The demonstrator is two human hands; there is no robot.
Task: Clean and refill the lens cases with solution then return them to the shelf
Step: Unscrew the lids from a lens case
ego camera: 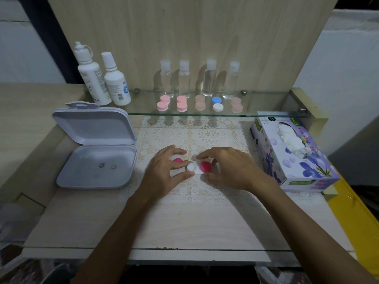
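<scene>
Work sits at its start: my left hand (164, 171) pinches the white lens case (194, 169) mid-frame, my right hand (229, 167) grips its red cap (205, 167) (other cap (178, 160) off), refilling and shelving remain.

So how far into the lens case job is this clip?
Early, it seems. Two lenses already lie in the open grey box. In hand: the left hand holds the white lens case by its open well, a loose pink cap beside it, while the right hand grips the other pink cap. Left: five cases wait on the glass shelf; the solution bottles stand untouched.
</scene>
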